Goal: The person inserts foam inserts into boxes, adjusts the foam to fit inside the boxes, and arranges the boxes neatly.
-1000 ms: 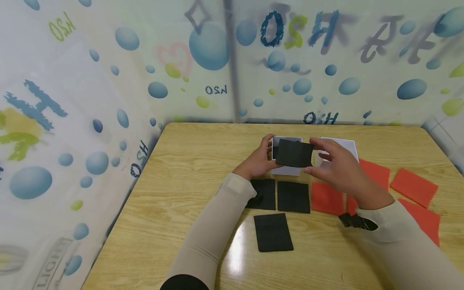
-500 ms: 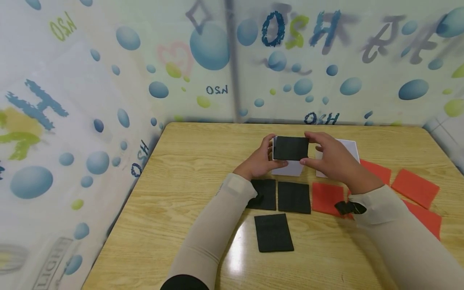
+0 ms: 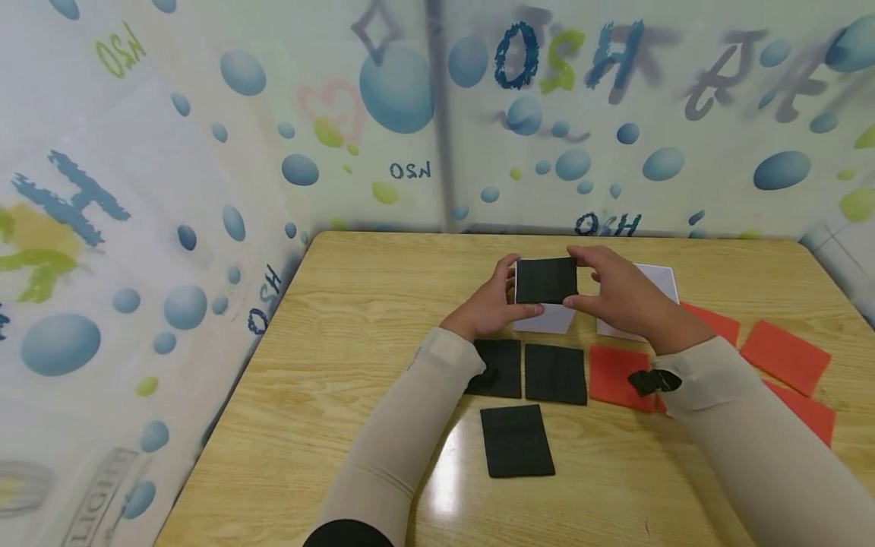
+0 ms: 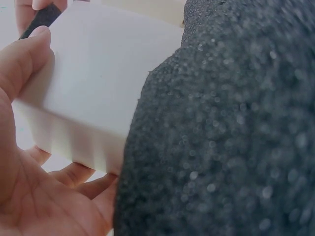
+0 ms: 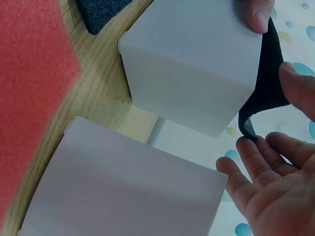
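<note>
Two hands grip a box and black sheet at a wooden table by patterned walls

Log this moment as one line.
left hand: grips white rectangular box | right hand: holds rectangular black foam sheet over the box's opening | wood-grain table: second white box, black foam squares, red foam squares
</note>
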`<state>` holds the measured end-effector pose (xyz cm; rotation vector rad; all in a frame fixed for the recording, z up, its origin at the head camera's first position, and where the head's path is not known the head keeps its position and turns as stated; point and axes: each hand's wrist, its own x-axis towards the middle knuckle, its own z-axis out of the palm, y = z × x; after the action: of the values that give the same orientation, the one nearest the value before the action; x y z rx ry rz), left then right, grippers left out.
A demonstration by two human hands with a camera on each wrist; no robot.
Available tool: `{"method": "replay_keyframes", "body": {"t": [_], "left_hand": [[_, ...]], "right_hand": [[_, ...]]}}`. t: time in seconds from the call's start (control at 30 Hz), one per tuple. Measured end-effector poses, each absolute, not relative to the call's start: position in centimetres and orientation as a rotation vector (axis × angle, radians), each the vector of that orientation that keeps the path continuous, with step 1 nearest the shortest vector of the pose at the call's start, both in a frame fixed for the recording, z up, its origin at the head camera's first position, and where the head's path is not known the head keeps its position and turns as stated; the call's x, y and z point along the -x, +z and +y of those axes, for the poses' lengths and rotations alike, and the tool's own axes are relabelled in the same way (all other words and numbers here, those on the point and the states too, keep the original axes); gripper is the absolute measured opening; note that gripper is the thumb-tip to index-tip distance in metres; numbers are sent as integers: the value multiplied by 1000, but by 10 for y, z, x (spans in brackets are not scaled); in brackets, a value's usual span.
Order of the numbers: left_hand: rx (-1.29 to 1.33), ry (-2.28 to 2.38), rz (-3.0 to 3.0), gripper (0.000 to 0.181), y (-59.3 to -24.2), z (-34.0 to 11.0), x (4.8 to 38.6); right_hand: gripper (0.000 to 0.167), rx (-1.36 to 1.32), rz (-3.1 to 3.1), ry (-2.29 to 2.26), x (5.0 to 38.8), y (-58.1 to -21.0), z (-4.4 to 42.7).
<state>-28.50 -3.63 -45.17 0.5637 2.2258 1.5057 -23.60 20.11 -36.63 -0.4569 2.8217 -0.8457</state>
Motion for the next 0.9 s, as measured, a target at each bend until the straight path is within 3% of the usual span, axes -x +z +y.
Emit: {"method": "replay_keyframes", "body": {"t": [0.57,0.9], "left_hand": [[-578,1517,2205,107,-450,-39,281],[-601,1530,2204,108,-450,-37,284]], "right_hand": [[96,436,2858,-698,233,-373,191],[100,755,2920,-251,206,-379,170]]}}
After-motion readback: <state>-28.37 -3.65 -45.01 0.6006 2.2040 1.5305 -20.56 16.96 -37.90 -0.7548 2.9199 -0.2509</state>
